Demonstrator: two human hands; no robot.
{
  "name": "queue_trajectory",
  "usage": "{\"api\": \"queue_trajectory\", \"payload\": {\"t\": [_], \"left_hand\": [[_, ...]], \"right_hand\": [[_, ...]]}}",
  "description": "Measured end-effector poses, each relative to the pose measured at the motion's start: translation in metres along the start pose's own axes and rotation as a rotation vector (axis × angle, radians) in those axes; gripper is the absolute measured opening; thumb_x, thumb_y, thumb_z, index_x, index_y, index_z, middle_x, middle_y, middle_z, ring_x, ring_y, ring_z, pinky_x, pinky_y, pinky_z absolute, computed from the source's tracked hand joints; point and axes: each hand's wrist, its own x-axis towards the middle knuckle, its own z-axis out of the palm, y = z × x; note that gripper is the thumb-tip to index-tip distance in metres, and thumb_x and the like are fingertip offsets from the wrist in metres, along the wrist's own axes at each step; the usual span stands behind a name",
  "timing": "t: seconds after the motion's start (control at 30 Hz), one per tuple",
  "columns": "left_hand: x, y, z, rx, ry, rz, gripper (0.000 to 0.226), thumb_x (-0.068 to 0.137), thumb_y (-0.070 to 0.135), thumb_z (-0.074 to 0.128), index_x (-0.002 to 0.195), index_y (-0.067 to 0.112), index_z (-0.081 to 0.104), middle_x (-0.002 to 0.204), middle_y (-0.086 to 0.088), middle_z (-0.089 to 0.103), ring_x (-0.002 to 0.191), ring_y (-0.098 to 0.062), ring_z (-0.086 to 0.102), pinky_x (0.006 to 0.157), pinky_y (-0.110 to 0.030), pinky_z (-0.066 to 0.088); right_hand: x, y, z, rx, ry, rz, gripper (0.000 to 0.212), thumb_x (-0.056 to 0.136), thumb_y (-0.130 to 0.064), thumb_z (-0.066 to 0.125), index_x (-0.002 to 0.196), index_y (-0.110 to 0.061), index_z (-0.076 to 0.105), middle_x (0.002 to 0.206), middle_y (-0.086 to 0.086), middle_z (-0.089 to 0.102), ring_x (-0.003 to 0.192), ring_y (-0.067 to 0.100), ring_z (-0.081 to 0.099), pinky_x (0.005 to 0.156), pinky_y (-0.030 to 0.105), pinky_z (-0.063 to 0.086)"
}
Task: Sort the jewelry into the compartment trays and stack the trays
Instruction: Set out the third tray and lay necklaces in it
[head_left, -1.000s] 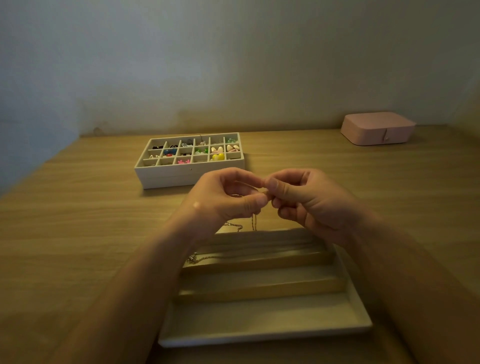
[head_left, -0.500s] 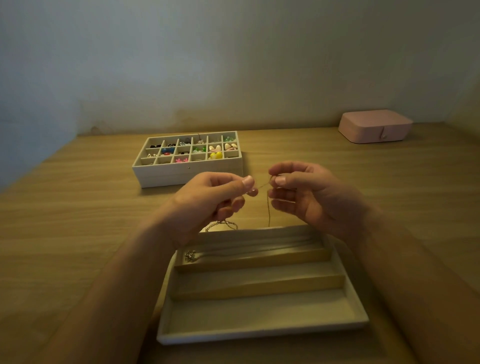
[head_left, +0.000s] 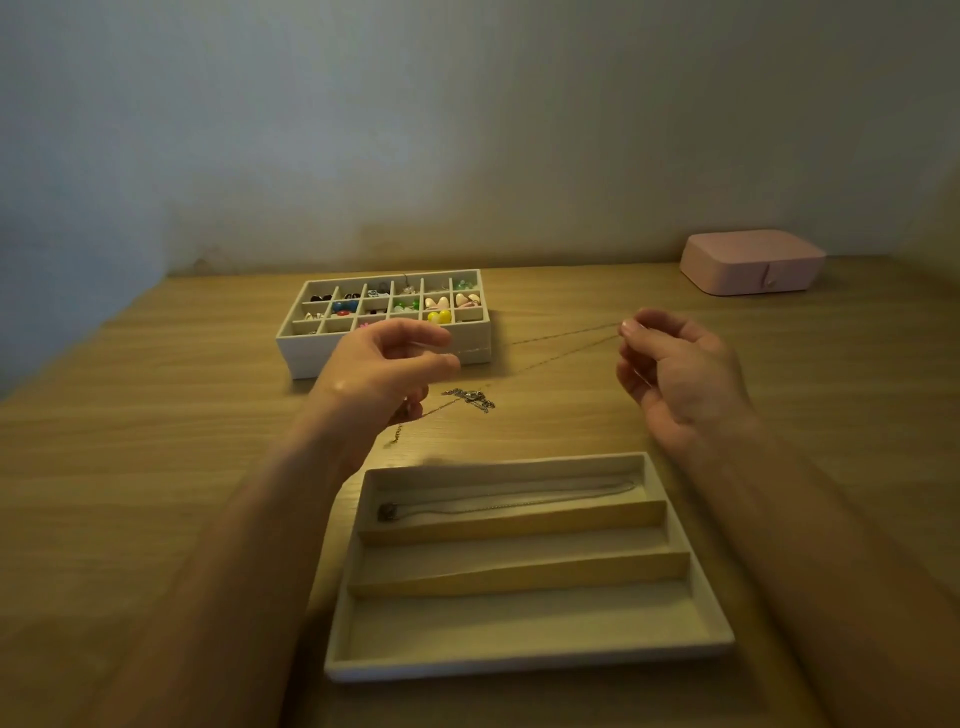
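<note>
Evidently the chain is stretched between the two hands to pull it straight and doubled, so it can go into a long slot without tangling. The right hand is raised out to the right, palm turned inward. Its grip pinches the chain's fold between thumb and forefinger, and the other fingers are loosely curled. The left hand hovers in front of the grid tray, pinching the chain's other end at thumb and forefinger. A second strand seems caught in its lower fingers, with a short tail dangling. Both hands are above the bench, beyond the long tray, whose far slot holds a necklace. The middle slot looks the likely place for this chain.
</note>
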Motion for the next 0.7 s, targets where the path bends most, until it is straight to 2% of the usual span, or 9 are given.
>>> {"api": "queue_trajectory", "payload": {"t": [0.1,0.2,0.27,0.33,0.43,0.57,0.7], "left_hand": [[0.000,0.003,-0.004,-0.271,-0.034,0.041,0.026,0.080,0.012,0.077,0.104,0.013,0.067,0.079,0.000,0.060,0.059,-0.009,0.049,0.069,-0.029,0.054],[0.001,0.005,-0.006,-0.631,-0.108,0.111,0.018,0.084,0.013,0.064,0.102,0.017,0.063,0.067,0.006,0.055,0.055,-0.006,0.048,0.088,-0.034,0.057],[0.001,0.004,-0.006,-0.776,-0.146,0.142,0.019,0.090,0.013,0.057,0.106,0.019,0.063,0.074,0.007,0.060,0.062,-0.006,0.053,0.077,-0.028,0.058],[0.001,0.003,-0.007,-0.771,-0.172,0.146,0.029,0.093,0.013,0.052,0.120,0.021,0.061,0.093,0.005,0.066,0.068,-0.005,0.055,0.060,-0.016,0.051],[0.002,0.002,-0.010,-0.724,-0.111,0.140,0.038,0.094,0.011,0.051,0.130,0.022,0.060,0.110,0.004,0.066,0.071,-0.005,0.055,0.053,-0.011,0.045],[0.004,0.002,-0.012,-0.718,0.048,0.119,0.036,0.095,0.011,0.050,0.127,0.021,0.062,0.097,0.007,0.068,0.067,-0.004,0.052,0.051,-0.013,0.038],[0.004,0.003,-0.014,-0.716,0.197,0.042,0.019,0.094,0.015,0.052,0.105,0.020,0.067,0.072,0.007,0.059,0.060,-0.005,0.051,0.050,-0.017,0.042]], "right_hand": [[0.002,0.000,-0.002,-0.053,0.022,-0.007,0.017,0.092,-0.002,0.069,0.101,-0.016,0.068,0.109,0.007,0.069,0.093,0.017,0.065,0.077,0.029,0.056],[0.004,0.002,-0.002,-0.112,0.004,0.010,0.018,0.090,-0.001,0.071,0.099,-0.016,0.069,0.112,0.008,0.069,0.099,0.019,0.066,0.078,0.030,0.057],[0.005,0.004,-0.002,-0.129,-0.001,0.025,0.018,0.088,-0.001,0.072,0.098,-0.016,0.070,0.113,0.009,0.070,0.098,0.019,0.066,0.077,0.030,0.057],[0.007,0.005,-0.002,-0.128,-0.005,0.031,0.018,0.087,-0.001,0.074,0.095,-0.016,0.071,0.113,0.011,0.072,0.094,0.018,0.068,0.073,0.028,0.057],[0.009,0.003,-0.004,-0.093,-0.014,0.046,0.017,0.086,-0.001,0.074,0.095,-0.015,0.072,0.107,0.010,0.074,0.089,0.016,0.070,0.072,0.028,0.058],[0.008,0.001,-0.003,-0.063,-0.051,0.090,0.017,0.089,0.000,0.071,0.099,-0.013,0.070,0.090,0.005,0.075,0.082,0.015,0.070,0.071,0.028,0.059],[0.010,0.002,-0.004,-0.050,-0.068,0.141,0.017,0.090,0.001,0.069,0.100,-0.012,0.070,0.089,0.006,0.074,0.081,0.015,0.069,0.071,0.028,0.058]]}}
